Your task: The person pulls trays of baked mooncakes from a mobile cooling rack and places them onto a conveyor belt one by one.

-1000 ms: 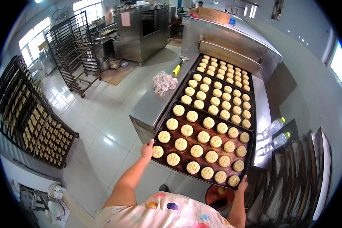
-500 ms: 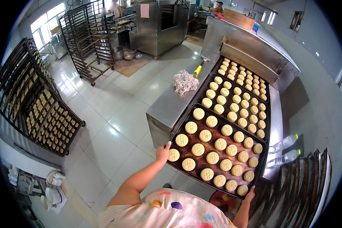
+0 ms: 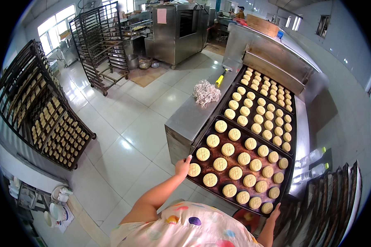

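Observation:
A dark rectangular baking tray holds rows of round, pale, patterned mooncakes. My left hand grips its near left corner, the thumb over the rim. At the near right corner my right hand holds the edge, fingers partly hidden below. The tray's far edge meets a second tray of mooncakes on the metal bed. Beyond it a third tray, also filled, lies before the low flap of a long steel machine.
A stringy mop head and a yellow-handled tool lie on the steel ledge at left. Two bottles and upright stacked trays stand at right. A loaded rack and another rack stand on the left floor.
The whole view has shifted slightly, so the scene sits a little further right and lower. Both hands keep hold of the tray, which has barely moved relative to the one beyond it.

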Action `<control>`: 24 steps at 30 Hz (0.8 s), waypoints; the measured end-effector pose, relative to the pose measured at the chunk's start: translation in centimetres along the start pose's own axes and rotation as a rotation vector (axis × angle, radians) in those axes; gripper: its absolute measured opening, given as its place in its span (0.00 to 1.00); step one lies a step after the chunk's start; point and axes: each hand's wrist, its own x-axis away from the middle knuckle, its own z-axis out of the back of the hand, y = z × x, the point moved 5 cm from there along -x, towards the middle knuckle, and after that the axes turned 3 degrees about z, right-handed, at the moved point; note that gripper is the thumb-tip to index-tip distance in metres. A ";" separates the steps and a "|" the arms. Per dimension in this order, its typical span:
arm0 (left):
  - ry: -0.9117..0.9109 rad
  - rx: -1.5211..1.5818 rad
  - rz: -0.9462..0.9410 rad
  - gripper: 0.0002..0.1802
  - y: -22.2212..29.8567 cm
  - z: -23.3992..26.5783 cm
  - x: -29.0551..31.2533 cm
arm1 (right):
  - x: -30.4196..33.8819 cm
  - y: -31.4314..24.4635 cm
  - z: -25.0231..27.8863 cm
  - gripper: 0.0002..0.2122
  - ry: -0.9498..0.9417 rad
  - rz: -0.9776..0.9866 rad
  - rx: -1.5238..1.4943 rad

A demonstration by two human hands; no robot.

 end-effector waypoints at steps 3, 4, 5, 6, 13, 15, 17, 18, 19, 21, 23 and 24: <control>-0.016 -0.004 0.029 0.33 0.4 0.1 0.3 | 0.0 0.4 0.2 0.29 0.016 -0.008 0.011; -0.020 -0.009 0.042 0.33 0.6 0.1 0.4 | -0.1 0.5 0.1 0.29 0.012 0.002 0.003; -0.023 -0.005 0.041 0.33 0.4 0.1 0.2 | -0.2 0.7 0.0 0.29 0.008 0.013 -0.006; -0.027 -0.002 0.039 0.33 0.2 0.1 0.1 | -0.4 0.9 0.0 0.29 0.004 0.024 -0.015; -0.042 0.158 0.023 0.30 -0.9 -1.2 -1.3 | -0.8 1.7 0.4 0.28 0.038 0.044 -0.001; -0.075 0.077 0.075 0.29 -1.4 -1.3 -2.2 | 0.1 0.9 -0.2 0.27 0.050 0.022 0.019; -0.055 0.156 0.029 0.28 -1.0 -1.3 -2.4 | -0.1 1.0 -0.6 0.26 0.064 -0.020 -0.028; -0.039 0.227 -0.023 0.28 -0.6 -1.5 -2.3 | -0.5 1.0 -0.2 0.26 0.102 -0.009 0.065; -0.065 0.274 0.001 0.27 -0.5 -1.8 -2.3 | -0.6 1.2 0.2 0.26 0.105 -0.022 0.058; -0.089 0.221 0.004 0.27 0.2 -1.5 -2.0 | -0.6 1.2 0.2 0.26 0.114 -0.027 0.064; -0.065 0.219 -0.027 0.27 0.9 -1.2 -1.8 | -0.8 1.2 -0.1 0.26 0.138 -0.014 0.054; -0.052 0.237 -0.045 0.27 1.3 -1.4 -1.9 | -1.2 0.9 -0.3 0.26 0.145 -0.018 0.099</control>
